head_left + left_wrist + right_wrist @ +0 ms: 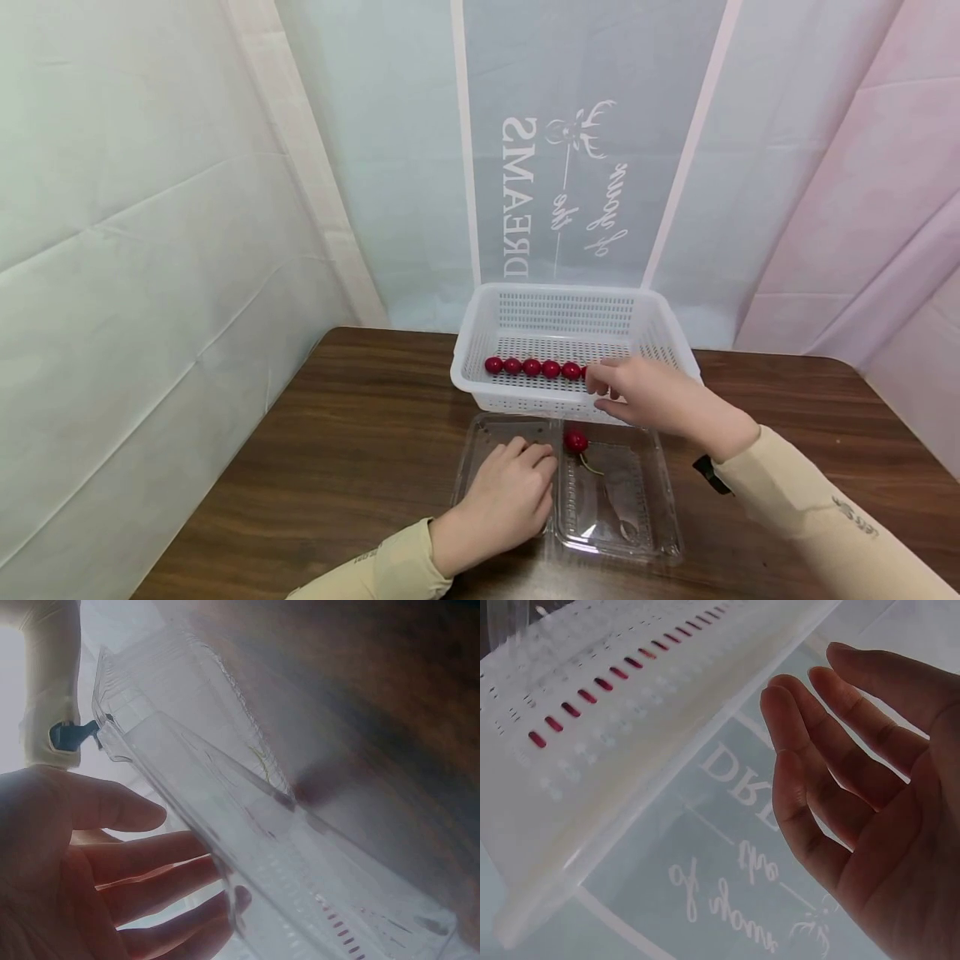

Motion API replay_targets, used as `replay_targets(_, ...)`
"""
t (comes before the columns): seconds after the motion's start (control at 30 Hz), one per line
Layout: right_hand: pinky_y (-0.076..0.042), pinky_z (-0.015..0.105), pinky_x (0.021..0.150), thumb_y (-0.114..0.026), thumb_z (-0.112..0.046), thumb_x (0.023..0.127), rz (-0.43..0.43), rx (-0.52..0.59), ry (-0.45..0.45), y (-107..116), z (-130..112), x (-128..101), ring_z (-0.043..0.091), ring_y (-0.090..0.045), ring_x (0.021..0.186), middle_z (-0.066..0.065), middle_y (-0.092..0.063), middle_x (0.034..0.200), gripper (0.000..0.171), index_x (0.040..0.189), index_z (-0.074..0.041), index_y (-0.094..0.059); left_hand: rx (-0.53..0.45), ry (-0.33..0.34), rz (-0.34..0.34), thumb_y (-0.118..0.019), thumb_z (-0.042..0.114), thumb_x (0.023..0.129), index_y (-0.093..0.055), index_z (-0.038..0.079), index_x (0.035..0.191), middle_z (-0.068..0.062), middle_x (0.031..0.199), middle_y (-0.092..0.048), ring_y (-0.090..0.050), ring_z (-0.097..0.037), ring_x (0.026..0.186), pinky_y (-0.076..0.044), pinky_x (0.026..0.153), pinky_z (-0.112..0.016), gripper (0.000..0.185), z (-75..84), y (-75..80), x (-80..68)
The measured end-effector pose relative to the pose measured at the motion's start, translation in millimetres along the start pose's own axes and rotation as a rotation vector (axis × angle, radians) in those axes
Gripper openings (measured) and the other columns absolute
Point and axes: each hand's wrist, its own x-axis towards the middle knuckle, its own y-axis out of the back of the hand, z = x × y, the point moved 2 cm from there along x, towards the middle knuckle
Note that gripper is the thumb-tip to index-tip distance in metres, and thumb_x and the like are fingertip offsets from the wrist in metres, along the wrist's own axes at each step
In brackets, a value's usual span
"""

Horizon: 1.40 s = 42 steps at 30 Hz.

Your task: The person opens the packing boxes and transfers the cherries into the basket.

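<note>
A clear plastic clamshell box (622,487) lies unfolded on the table, one cherry (576,442) with a green stem in its right half. My left hand (506,492) is over the left half; in the left wrist view its fingertips (199,844) are right at the box's edge, the fingers loosely bent. Behind the box stands a white slotted basket (467,383), where several cherries (532,367) sit in a row along the front. My right hand (648,396) is over the basket's front rim at the row's right end. In the right wrist view its relaxed fingers (787,720) hold nothing.
The brown wooden table (360,450) extends left and right of the box. A grey-blue curtain (585,58) with white lettering hangs behind the basket, and a pale cloth wall (150,208) borders the left side. A dark strap (711,473) shows at the right wrist.
</note>
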Motion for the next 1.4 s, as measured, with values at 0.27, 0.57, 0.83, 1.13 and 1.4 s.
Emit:
replay_targets(0.27, -0.043, 0.021, 0.053, -0.076, -0.012, 0.076, 0.033, -0.013, 0.014, -5.4, -9.4, -7.1, 0.003, -0.051, 0.058, -0.004, -0.061, 0.077, 0.019, 0.085, -0.015, -0.060, 0.001, 0.004, -0.012, -0.063, 0.023, 0.080, -0.069, 0.014, 0.094, 0.001, 0.107, -0.068, -0.057, -0.016, 0.088, -0.044, 0.065, -0.026, 0.018, 0.3, 0.2, 0.9)
replay_targets(0.57, -0.046, 0.023, 0.056, -0.076, -0.014, 0.077, 0.023, 0.024, 0.028, -10.3, -18.6, -11.9, 0.005, -0.055, 0.062, -0.002, -0.065, 0.079, 0.016, 0.086, -0.014, -0.063, 0.012, 0.001, -0.009, -0.064, 0.024, 0.079, -0.069, 0.014, 0.094, 0.001, 0.106, -0.067, -0.057, -0.016, 0.088, -0.044, 0.065, -0.026, 0.019, -0.6, 0.6, 2.0)
replay_targets(0.83, -0.047, 0.021, 0.057, -0.075, -0.011, 0.076, 0.028, 0.043, 0.045, -25.5, -16.1, -16.2, 0.002, -0.056, 0.064, -0.007, -0.064, 0.078, 0.015, 0.085, -0.016, -0.063, 0.021, -0.002, 0.004, -0.064, 0.024, 0.078, -0.069, 0.014, 0.093, 0.001, 0.106, -0.067, -0.057, -0.016, 0.087, -0.044, 0.064, -0.026, 0.019, -0.9, 1.3, 1.8)
replay_targets(1.13, -0.047, 0.021, 0.057, -0.073, -0.008, 0.076, 0.000, 0.059, 0.042, -47.5, -12.9, -21.4, 0.000, -0.055, 0.064, -0.006, -0.064, 0.079, 0.016, 0.086, -0.015, -0.064, 0.012, 0.006, -0.007, -0.064, 0.024, 0.078, -0.069, 0.014, 0.094, 0.002, 0.106, -0.067, -0.056, -0.016, 0.087, -0.043, 0.064, -0.026, 0.019, -1.1, 1.3, 1.2)
replay_targets(1.4, -0.047, 0.022, 0.059, -0.074, -0.009, 0.076, -0.030, 0.069, 0.013, -63.7, -8.8, -23.3, 0.001, -0.056, 0.066, -0.005, -0.066, 0.083, 0.016, 0.089, -0.014, -0.065, 0.010, 0.002, -0.002, -0.064, 0.023, 0.077, -0.069, 0.014, 0.093, 0.001, 0.105, -0.067, -0.057, -0.016, 0.087, -0.044, 0.065, -0.026, 0.019, 0.0, 1.1, 0.9)
